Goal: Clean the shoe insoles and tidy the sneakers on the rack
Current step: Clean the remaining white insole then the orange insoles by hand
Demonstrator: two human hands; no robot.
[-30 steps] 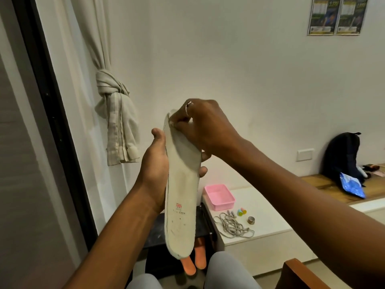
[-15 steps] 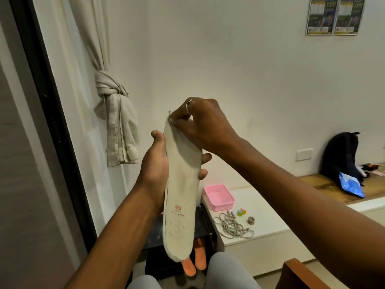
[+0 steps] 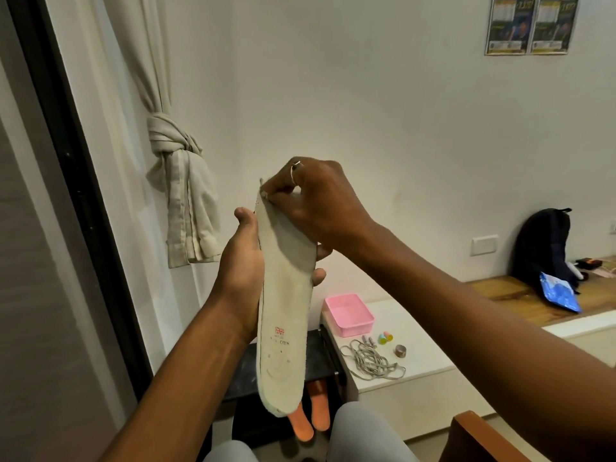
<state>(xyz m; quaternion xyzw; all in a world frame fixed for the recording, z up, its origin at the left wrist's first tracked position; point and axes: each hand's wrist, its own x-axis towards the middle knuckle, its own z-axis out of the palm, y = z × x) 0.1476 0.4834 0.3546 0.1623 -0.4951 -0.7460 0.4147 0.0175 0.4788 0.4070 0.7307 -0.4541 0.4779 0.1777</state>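
Observation:
A long off-white insole [image 3: 285, 315] stands upright in front of me, heel end down, with a small red flag print near the heel. My left hand [image 3: 245, 265] grips its middle from the left, thumb up along the edge and fingertips showing past the right edge. My right hand [image 3: 313, 201], with a ring on one finger, pinches the toe end at the top. Below the insole a dark shoe rack [image 3: 246, 371] shows two orange insoles [image 3: 308, 416] sticking out. No sneakers are visible.
A white low cabinet [image 3: 416, 371] at the right carries a pink tray [image 3: 350, 314], a tangle of grey laces [image 3: 370, 363], small coloured caps and a metal ring. A knotted curtain [image 3: 181, 181] hangs left. A black backpack [image 3: 541, 248] and blue pouch sit on a wooden bench.
The insole and both hands stay nearly in place; the insole has turned slightly edge-on and my right fingers have shifted a little at the toe end.

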